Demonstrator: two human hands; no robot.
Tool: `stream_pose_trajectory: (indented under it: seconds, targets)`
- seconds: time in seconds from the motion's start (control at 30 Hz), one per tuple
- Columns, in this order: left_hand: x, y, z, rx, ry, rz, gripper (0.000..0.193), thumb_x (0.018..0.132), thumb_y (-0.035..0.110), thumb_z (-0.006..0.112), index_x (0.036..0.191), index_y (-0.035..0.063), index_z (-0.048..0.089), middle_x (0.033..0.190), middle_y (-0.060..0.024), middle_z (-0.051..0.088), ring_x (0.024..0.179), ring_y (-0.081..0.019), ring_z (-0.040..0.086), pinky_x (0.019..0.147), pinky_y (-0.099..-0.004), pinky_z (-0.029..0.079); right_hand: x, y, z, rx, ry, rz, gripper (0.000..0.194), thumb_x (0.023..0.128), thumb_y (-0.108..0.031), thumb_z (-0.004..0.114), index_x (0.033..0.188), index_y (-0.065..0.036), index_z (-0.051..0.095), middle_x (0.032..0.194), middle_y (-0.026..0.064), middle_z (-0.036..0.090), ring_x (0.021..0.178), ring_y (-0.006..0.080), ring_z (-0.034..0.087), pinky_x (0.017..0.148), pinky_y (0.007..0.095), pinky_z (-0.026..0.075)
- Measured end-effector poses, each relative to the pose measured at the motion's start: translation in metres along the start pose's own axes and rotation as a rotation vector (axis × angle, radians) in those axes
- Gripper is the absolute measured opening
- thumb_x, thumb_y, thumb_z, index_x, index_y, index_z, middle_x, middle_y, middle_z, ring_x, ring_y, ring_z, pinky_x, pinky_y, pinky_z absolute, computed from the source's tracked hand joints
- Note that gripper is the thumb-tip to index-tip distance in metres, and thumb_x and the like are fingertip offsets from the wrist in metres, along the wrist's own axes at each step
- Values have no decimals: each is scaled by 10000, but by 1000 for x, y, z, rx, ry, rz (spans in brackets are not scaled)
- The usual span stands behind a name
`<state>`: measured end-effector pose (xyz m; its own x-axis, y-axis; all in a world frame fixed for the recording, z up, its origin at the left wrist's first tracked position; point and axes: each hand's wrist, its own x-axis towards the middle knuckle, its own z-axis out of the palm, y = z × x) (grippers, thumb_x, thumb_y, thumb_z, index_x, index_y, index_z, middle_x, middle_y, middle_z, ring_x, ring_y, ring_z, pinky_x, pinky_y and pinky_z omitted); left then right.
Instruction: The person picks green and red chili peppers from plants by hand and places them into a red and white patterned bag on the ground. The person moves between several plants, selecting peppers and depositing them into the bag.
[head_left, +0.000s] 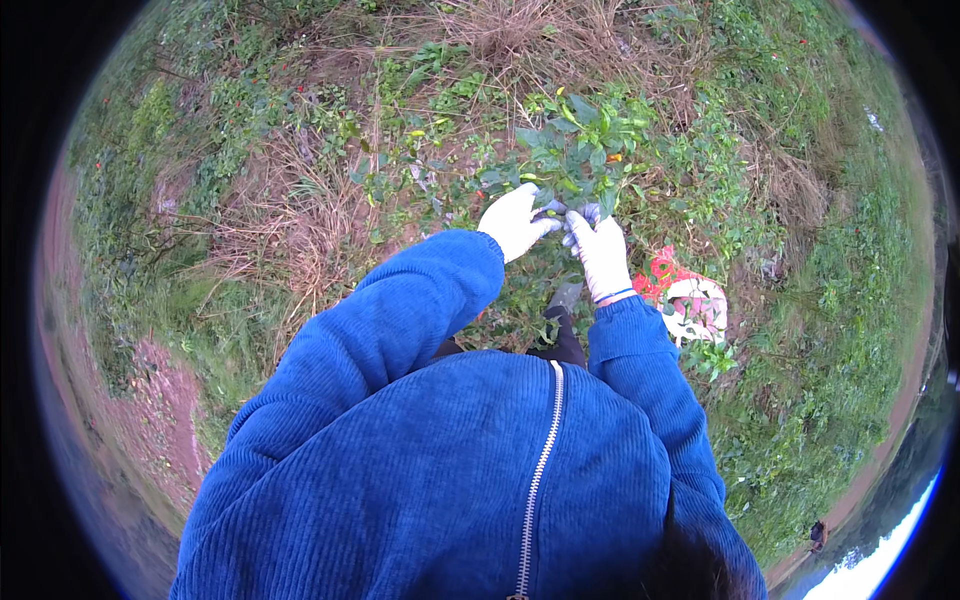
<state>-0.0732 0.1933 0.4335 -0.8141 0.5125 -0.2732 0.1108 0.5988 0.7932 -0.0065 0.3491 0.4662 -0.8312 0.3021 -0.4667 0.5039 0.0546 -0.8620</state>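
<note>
Both my hands, in white gloves, are together at the lower leaves of a green chili pepper plant (592, 139). My left hand (519, 222) has its thumb and fingers around a small greenish pod or stem (550, 213); whether it grips it is too small to tell. Close beside it on the right, my right hand (598, 249) has its fingers bent in among the leaves, and what lies between them is hidden. Above the hands, an orange chili pepper (614, 158) and a yellow one (559, 91) hang on the plant.
A red mesh bag (660, 271) with a white opening (694, 307) lies right of my right wrist. Dry grass (300, 225) lies in clumps at the left, and more dry stalks (525, 30) are at the top. Low green plants (847, 300) cover the ground at the right.
</note>
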Motion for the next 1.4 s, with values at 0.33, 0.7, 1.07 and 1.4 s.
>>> stream_pose_trajectory:
  seconds: [0.33, 0.7, 1.07, 1.4]
  targets:
    - [-11, -19, 30, -887, -141, -175, 401, 885, 108, 625, 1255, 4, 514, 1092, -123, 662, 1009, -192, 605, 929, -306, 455, 3, 31, 2, 386, -150, 64, 190, 948, -249, 619, 923, -66, 574, 751, 30, 595, 608, 101, 545, 480, 231, 371]
    - [-24, -33, 9, 299, 30, 333, 303, 932, 236, 570, 1149, 26, 596, 1136, -175, 627, 1063, -327, 581, 977, -412, 436, -22, 14, -8, 861, -363, 279, 222, 948, -144, 559, 1127, -13, 577, 951, 121, 656, 870, 229, 658, 687, 319, 555]
    - [-31, -31, 12, 52, -15, 280, 212, 856, 237, 633, 992, 76, 646, 983, -138, 622, 986, -321, 571, 907, -391, 457, -11, 41, 8, 1085, -142, 450, 162, 989, -204, 494, 1020, -55, 550, 873, 116, 622, 657, 230, 589, 536, 326, 474]
    - [-39, 1, -9, 264, 115, 323, 232, 917, 252, 580, 1053, 90, 674, 1347, -262, 477, 1255, -416, 461, 1087, -493, 333, -62, 13, -17, 736, -341, 231, 187, 937, -92, 561, 1107, -15, 553, 988, 88, 618, 801, 179, 613, 699, 296, 527]
